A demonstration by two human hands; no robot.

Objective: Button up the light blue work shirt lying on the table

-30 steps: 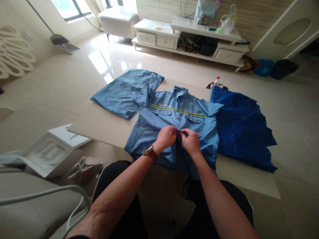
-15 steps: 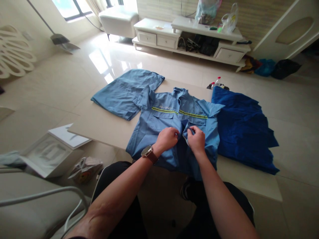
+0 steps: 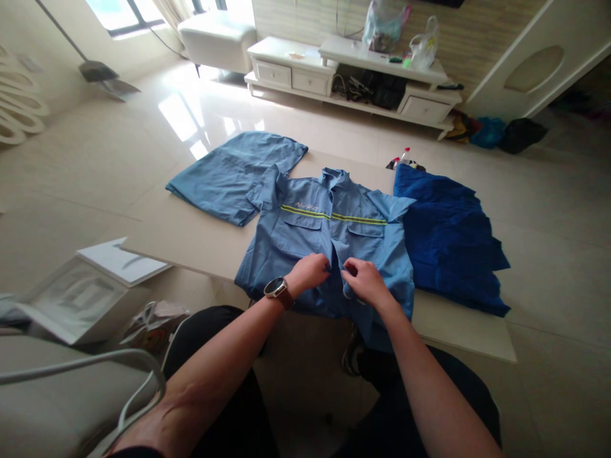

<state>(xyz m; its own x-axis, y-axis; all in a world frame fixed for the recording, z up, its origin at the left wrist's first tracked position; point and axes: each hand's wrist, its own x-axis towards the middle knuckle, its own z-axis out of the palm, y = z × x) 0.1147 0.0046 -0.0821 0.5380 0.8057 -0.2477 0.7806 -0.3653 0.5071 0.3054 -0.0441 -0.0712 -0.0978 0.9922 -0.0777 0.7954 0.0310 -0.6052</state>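
A light-blue work shirt [image 3: 305,235] with yellow-and-dark stripes across the chest lies front up on a low pale board [image 3: 205,254], its collar away from me. My left hand [image 3: 309,272], with a watch on the wrist, pinches one front edge of the shirt below the chest pocket. Opposite it, my right hand [image 3: 365,280] is closed on the other front edge, which is lifted and folded a little. A narrow gap shows between the two edges. The fingertips are partly hidden by the cloth.
Folded light-blue cloth [image 3: 233,172] lies to the left of the shirt, and dark-blue cloth [image 3: 443,242] to the right. Red-capped bottles [image 3: 405,156] stand behind the board. An open white box [image 3: 90,292] is on the floor at left. A white TV cabinet [image 3: 329,83] lines the wall.
Both hands have come down the shirt front toward its hem, still holding the edges. The upper front edges now lie closer together. The whole view has shifted slightly.
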